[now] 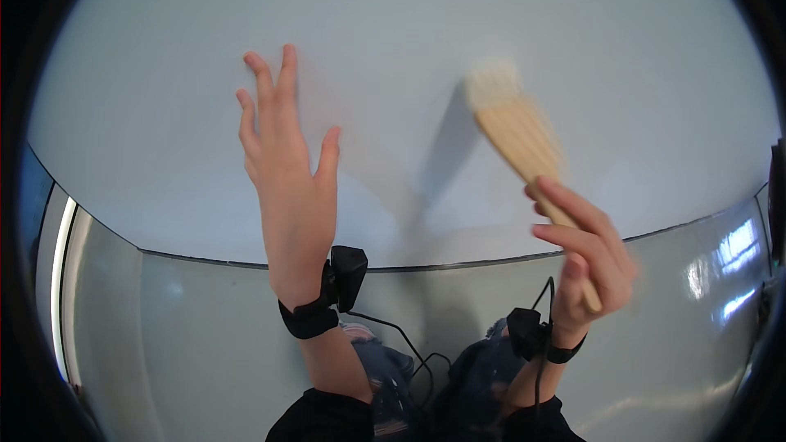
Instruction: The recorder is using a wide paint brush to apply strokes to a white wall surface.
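Observation:
My right hand (591, 250) is closed round the thin handle of a flat, wide brush (520, 127) with a pale wooden body and white bristles. The bristles point away from me over the white surface (393, 82), and the brush is slightly blurred. A shadow of the brush falls to its left; whether the bristle tips touch the surface, I cannot tell. On the left, my left hand (291, 155) lies palm down on the same surface with its fingers spread and nothing in it.
Black straps with small dark devices (349, 276) sit on both my wrists, and their thin black cables (405, 336) hang near my legs. A dark edge (442, 264) bounds the white surface nearest me. Below it lies a shiny grey-green floor (213, 344).

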The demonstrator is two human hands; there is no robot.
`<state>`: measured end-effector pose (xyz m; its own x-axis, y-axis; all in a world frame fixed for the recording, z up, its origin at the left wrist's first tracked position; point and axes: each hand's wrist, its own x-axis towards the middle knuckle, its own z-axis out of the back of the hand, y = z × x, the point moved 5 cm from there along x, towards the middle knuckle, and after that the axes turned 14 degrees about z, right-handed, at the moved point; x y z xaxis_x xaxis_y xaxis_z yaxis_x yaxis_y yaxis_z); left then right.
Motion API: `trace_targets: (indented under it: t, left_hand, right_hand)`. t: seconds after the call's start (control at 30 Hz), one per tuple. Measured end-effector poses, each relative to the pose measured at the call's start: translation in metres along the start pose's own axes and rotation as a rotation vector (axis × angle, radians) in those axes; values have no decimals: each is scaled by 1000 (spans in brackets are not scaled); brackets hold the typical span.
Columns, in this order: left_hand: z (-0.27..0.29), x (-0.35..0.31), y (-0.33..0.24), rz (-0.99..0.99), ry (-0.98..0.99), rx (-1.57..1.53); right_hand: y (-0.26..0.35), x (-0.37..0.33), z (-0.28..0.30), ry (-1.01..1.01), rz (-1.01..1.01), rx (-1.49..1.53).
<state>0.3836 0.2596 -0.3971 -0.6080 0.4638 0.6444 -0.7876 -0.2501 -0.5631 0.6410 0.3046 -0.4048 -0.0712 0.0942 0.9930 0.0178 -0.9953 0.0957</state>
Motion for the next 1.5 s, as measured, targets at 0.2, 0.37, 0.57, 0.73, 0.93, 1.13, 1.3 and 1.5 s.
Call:
trace_targets:
  t: [0.2,0.37,0.57,0.73,0.93,1.13,1.3,1.5]
  left_hand:
    - [10,-8,12,-112,-8,42]
    - [3,-6,8,-126,-53,-62]
    - [7,-4,12,-109,-237,-148]
    - [6,-6,24,-25,-183,-99]
    - [-4,-4,28,-14,-81,-72]
    - [-1,-4,32,-41,-71,-112]
    - [-4,-3,32,-29,-43,-129]
    - [-10,-3,44,-44,-57,-171]
  right_hand:
    - [-4,-27,-16,362,-265,-129]
    - [-58,-75,-35,545,-562,27]
    - [-73,-95,-41,779,-638,80]
    - [-28,-35,-1,295,-415,221]
    - [-5,-19,-22,266,19,80]
    - [10,-42,-53,493,-127,26]
    - [-9,-93,-92,659,-384,86]
    - [-24,-126,-100,846,-493,153]
